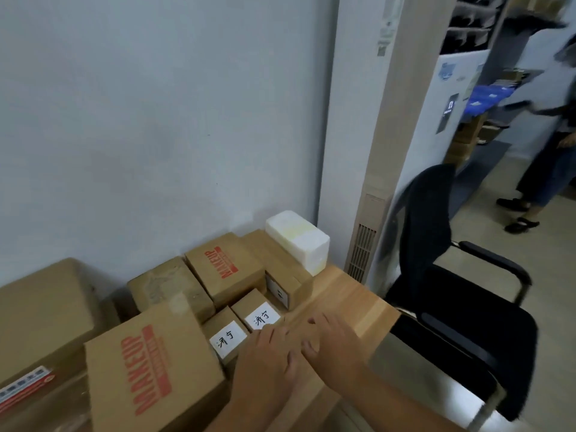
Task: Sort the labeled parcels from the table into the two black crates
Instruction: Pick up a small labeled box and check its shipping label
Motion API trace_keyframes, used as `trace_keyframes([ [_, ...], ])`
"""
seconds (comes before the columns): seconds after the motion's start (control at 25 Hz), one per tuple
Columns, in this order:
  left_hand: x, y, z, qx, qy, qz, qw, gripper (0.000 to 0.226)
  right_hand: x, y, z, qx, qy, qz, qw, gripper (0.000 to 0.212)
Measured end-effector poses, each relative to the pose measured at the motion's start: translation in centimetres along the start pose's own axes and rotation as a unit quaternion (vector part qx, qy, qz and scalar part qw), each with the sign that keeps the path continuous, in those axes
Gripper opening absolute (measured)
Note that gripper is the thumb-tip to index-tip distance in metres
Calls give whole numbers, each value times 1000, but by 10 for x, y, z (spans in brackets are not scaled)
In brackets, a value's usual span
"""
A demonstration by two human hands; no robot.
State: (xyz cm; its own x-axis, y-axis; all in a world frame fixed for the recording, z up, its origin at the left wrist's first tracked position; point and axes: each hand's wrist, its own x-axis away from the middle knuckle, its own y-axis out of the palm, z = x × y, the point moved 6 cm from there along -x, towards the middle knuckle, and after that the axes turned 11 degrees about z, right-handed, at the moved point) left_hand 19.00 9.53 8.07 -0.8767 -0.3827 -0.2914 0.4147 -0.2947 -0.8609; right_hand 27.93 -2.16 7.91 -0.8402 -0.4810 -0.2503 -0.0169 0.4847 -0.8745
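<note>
Both hands out over the tabletop (346, 294), nothing in either. Left hand (268, 357) palm down, fingers straight and relaxed, grasping nothing; fingertips right at the front edge of the far parcel (260, 318), contact not clear. Right hand (335, 341) close beside it on the right, likewise flat and released, over bare wood.

Near parcel (227, 339) just left of the left hand, white handwritten label facing up. Far parcel touching it from behind, same kind of label on top. Third parcel (290, 285) farther back, ahead of both hands, with its label on the front side.

Around these, bigger boxes:
- Red-print box (156, 369) at lower left, against the near parcel.
- Second red-print box (224, 269) behind the far parcel.
- Taped box (170, 285) and big plain box (40, 313) by the wall.

White foam block (299, 244) on top of the third parcel, at its back end. Right of the tabletop, black chair (461, 322); beyond it, a person (548, 169) standing, blurred.
</note>
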Motion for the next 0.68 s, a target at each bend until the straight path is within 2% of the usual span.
trace_keyframes([
  [0.08, -21, 15, 4, -36, -20, -6, 999, 42, -35, 14, 16, -7, -37, -27, 999, 37],
  [0.24, -51, 26, -3, -87, -120, 3, 989, 46, -86, 43, 30, -33, -88, -76, 993, 38],
  [0.48, -56, 36, -29, -128, -242, 29, 961, 51, -118, 101, 4, -71, -136, -172, 973, 55],
  [0.56, -50, 36, -39, -119, -282, 32, 951, 52, -118, 121, -6, -58, -143, -199, 968, 59],
  [0.68, -42, 35, -46, -111, -297, 43, 948, 48, -114, 141, -17, -12, -154, -217, 964, 68],
])
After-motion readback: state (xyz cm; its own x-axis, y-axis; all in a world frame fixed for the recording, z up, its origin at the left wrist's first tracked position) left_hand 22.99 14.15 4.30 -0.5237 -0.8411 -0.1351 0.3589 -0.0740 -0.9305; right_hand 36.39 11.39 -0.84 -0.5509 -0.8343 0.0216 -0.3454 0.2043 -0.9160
